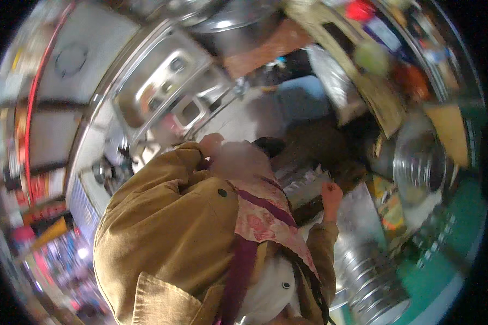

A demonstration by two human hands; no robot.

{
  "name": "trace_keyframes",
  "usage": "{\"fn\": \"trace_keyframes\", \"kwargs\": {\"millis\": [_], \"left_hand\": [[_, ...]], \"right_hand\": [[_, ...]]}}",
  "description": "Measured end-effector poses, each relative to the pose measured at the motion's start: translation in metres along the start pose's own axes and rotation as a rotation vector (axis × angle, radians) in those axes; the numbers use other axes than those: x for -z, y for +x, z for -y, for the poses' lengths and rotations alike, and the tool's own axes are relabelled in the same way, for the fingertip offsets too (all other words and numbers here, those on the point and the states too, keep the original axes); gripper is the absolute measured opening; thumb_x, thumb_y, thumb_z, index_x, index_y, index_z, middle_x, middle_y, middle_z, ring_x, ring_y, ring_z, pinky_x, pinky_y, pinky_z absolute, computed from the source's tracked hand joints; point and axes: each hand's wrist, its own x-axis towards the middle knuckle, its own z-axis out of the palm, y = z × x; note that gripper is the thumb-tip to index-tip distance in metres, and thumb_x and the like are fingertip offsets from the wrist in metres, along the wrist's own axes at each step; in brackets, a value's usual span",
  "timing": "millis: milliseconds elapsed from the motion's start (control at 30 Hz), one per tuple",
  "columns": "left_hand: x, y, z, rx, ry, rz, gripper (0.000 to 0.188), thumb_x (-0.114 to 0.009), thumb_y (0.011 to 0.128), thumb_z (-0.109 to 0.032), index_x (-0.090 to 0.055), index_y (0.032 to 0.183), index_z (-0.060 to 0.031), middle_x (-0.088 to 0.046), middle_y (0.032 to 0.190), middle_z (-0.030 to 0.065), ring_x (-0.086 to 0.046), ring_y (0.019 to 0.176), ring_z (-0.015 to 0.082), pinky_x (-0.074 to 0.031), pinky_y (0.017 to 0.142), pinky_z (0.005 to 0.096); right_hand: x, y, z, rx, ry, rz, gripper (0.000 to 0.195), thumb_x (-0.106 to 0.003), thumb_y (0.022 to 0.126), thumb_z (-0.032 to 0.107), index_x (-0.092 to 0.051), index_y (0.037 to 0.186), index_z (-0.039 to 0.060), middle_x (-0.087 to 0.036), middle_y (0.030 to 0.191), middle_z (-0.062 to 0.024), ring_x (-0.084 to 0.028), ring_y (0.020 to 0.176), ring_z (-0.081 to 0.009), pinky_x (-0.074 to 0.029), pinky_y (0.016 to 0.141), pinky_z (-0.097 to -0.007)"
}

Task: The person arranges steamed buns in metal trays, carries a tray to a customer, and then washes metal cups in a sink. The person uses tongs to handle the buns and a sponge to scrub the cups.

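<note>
My left hand is at the front of my pink patterned apron, beside the sink counter. Its fingers are partly hidden by the tan sleeve, and blur keeps me from telling whether it holds anything. Out to the right, my right hand hangs with its fingers curled in, and nothing shows in it. Clear plastic wrapping lies close to that hand, apparently apart from it. Ahead and to the left is a stainless steel sink, with a pale square-rimmed container at its near right side.
Large metal bowls stand beyond the sink. A blurred blue-grey object sits ahead near the floor. To the right are a wooden board, a large transparent ribbed container and a ribbed metal cylinder. Gas-burner-like metalwork is at left.
</note>
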Motion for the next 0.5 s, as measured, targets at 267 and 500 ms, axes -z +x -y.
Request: {"fn": "trace_keyframes", "kwargs": {"millis": [267,500], "left_hand": [[-0.025,-0.237,0.082,0.711,-0.218,-0.243,0.023,-0.052,0.087,-0.016,-0.068,0.102,-0.0070,-0.066,0.103,0.0159,-0.063,0.097,0.0346,-0.050,0.087,0.0438],[-0.020,-0.291,0.109,0.811,-0.334,-0.431,0.019,-0.062,0.085,-0.013,-0.068,0.100,-0.0029,-0.070,0.095,0.0168,-0.069,0.086,0.0302,-0.055,0.076,0.0388]], "right_hand": [[-0.117,0.042,0.127,0.271,-0.118,0.369,0.038,-0.065,0.091,0.032,-0.064,0.074,-0.0018,-0.058,0.059,-0.0069,-0.051,0.052,-0.0144,-0.040,0.051,-0.0337],[-0.235,0.050,0.199,0.567,-0.077,0.568,0.023,-0.066,0.089,0.022,-0.067,0.092,-0.0009,-0.065,0.072,-0.0065,-0.060,0.060,-0.0124,-0.048,0.054,-0.0292]]}}
